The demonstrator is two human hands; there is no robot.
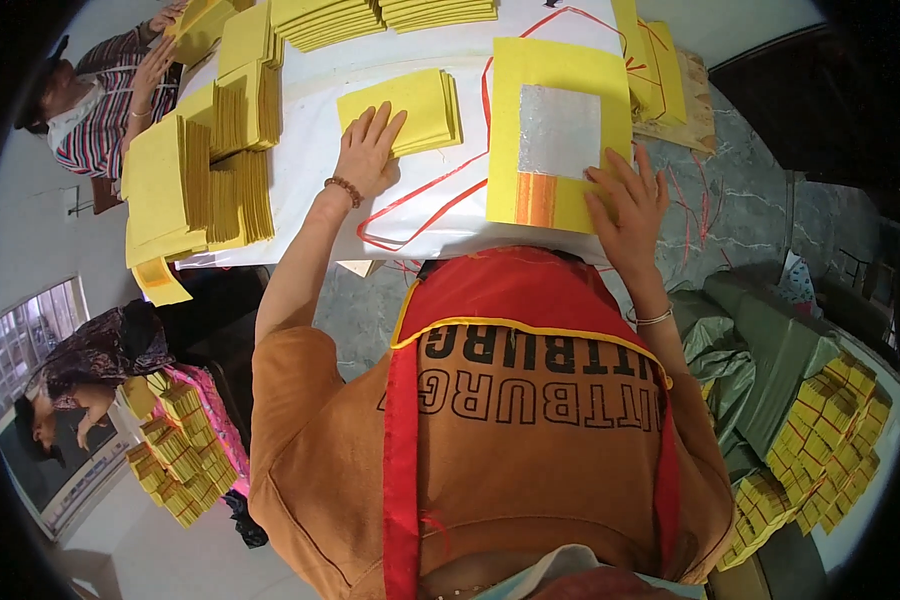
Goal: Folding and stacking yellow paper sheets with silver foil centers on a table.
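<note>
My left hand (372, 150) lies with outstretched fingers on the near left part of a small stack of folded yellow paper (420, 105) on the white-covered table. To its right lies a large yellow paper sheet (560, 65), bearing a silver foil square (560, 128) and an orange strip (536, 200). Whether more sheets lie under it I cannot tell. At the sheet's right edge rests my right hand (630, 205), fingers spread, thumb and fingertips touching the paper. A red string (440, 205) runs in a loop across the table, passing under the large sheet.
Stacks of folded yellow paper (165, 190) line the table's left side; more piles (440, 12) stand at the far edge. A tied yellow bundle (660, 80) sits far right on a wooden board (705, 115). Two people (100, 110) are at the left. Bundles (820, 430) fill the lower right.
</note>
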